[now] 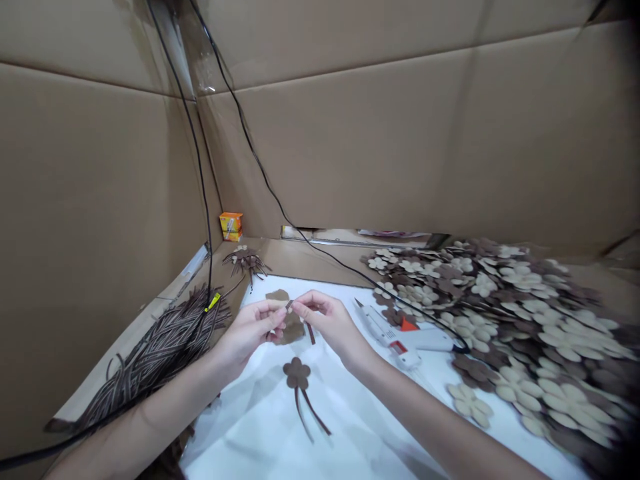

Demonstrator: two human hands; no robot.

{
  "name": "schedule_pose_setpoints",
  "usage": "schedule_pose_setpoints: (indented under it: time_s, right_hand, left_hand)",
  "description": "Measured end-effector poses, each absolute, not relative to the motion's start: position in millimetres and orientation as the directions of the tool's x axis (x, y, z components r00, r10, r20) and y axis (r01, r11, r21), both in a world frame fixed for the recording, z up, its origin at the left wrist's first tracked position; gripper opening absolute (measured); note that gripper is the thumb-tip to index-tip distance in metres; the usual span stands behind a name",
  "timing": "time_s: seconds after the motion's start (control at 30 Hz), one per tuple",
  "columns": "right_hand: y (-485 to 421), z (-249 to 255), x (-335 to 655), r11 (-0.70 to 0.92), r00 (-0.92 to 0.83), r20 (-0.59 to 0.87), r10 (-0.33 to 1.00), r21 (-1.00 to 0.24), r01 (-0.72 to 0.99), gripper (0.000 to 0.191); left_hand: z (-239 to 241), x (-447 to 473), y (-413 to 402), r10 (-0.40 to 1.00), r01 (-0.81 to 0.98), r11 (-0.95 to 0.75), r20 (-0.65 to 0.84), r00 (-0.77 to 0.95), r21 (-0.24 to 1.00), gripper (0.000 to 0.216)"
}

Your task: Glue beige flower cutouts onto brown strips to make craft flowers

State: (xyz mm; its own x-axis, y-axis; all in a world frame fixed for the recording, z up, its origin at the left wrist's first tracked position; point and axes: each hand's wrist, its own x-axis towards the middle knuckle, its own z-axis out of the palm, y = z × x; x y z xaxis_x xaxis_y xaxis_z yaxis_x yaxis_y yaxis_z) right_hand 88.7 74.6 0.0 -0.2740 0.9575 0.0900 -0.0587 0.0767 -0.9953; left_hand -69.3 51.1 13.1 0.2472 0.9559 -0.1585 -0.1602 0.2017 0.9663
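My left hand [253, 328] and my right hand [327, 319] meet above a white sheet [260, 427], fingertips pinched together on a thin brown strip [290, 305] and a small tan flower piece. A dark strip end [311, 333] hangs below my right fingers. Brown felt pieces [291, 328] lie under the hands. In front of them lies a finished brown flower with two strip tails [299, 375].
A white glue gun [400, 333] with a black cord lies to the right. A large heap of beige and brown flower cutouts [505, 313] fills the right side. A bundle of brown strips [160, 347] lies left. Cardboard walls surround; an orange box [231, 225] sits in the corner.
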Motion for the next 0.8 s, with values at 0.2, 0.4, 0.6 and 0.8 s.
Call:
schedule_pose_setpoints:
  time_s: [0.2,0.4,0.6,0.8]
  right_hand:
    - [73,0,86,-0.038,-0.279,-0.004,0.96,-0.992,-0.118,0.03]
    - [72,2,86,-0.072,-0.265,-0.033,0.964,-0.988,-0.137,0.031]
    - [69,-2,84,-0.064,-0.231,-0.031,0.972,-0.989,-0.135,0.03]
    - [71,-10,80,-0.054,-0.186,-0.03,0.982,-0.991,-0.123,0.026]
  left_hand:
    - [4,-69,58,0.948,-0.085,0.177,-0.146,0.282,0.981,0.044]
    - [-5,-73,63,0.917,0.088,0.153,-0.175,0.358,0.984,0.037]
    - [-2,-66,59,0.919,0.187,0.072,-0.138,0.368,0.98,0.041]
    - [-6,-61,59,0.943,0.192,-0.008,-0.056,0.327,0.981,0.041]
